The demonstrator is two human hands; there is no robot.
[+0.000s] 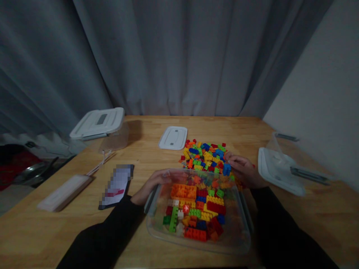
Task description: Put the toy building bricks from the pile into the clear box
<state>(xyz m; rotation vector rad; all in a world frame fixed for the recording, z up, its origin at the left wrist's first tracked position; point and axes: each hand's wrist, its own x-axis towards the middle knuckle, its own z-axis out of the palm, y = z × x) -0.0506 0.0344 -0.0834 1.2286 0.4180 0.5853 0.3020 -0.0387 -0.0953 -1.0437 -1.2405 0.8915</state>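
A clear plastic box (199,248) stands uncovered in front of me, with building bricks (193,213) of several colours lying in it. My left hand (153,183) holds the box at its far left corner, fingers laid along the back rim. Behind the box spreads a heap of loose bricks (207,155). At the heap's right side is my right hand (245,172), its fingers bent and closed on a blue building brick (226,169). Part of the heap shows through the box's back wall.
A white lid (173,138) lies behind the heap. On the left are a lidded box (114,134), a phone (117,185) and a white power strip (66,192) with its cable. Another clear box (297,160) and white lid (263,168) sit right, near the wall.
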